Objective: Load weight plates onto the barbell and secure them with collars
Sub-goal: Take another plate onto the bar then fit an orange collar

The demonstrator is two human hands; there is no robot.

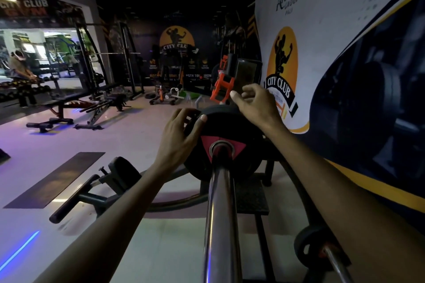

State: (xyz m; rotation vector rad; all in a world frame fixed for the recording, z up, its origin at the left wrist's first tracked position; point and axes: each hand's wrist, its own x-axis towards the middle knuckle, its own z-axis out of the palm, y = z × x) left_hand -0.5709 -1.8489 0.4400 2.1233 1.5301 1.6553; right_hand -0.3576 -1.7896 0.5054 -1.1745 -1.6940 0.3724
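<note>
Black plate, red-triangle hub, on barbell

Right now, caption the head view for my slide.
Left hand on a black weight plate threaded on the barbell; right hand open above.

Two bare forearms, sleeveless to the frame edge; left hand, right hand, no rings.
</note>
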